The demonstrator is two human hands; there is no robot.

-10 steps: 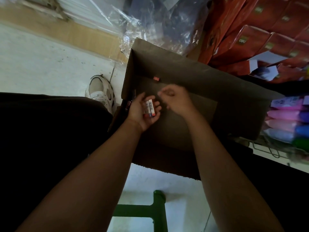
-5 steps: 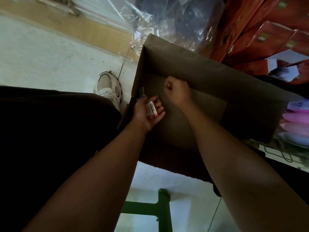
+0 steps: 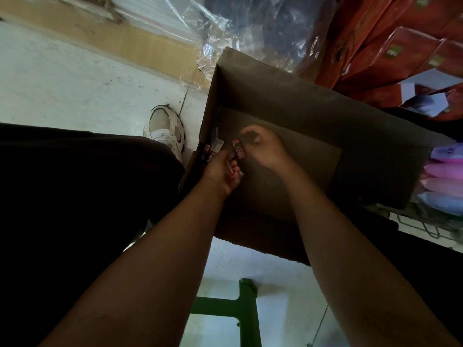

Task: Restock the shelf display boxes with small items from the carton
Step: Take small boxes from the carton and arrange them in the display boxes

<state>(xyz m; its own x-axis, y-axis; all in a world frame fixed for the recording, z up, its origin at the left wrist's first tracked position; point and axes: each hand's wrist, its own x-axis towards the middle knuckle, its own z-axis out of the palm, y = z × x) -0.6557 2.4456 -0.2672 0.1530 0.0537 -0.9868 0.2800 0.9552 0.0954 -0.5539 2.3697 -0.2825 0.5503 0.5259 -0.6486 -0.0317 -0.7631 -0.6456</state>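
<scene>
Both hands (image 3: 220, 169) (image 3: 263, 149) hold small items (image 3: 238, 149) inside carton (image 3: 288, 101); labels seemingly unreadable.

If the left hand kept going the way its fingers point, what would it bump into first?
Probably the small packs pinched in the right hand, just beyond the left hand. Past them comes the carton wall; depth is unclear.

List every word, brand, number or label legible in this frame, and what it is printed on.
"deli", seen upside down: green tag on a red box, upper right.
Tags on the neighbouring red boxes: too blurred to read.
Small items between the left hand and right hand: print unreadable.
Small packets in the carton corner: print unreadable.
Pastel packs at right: label blurred.
</scene>
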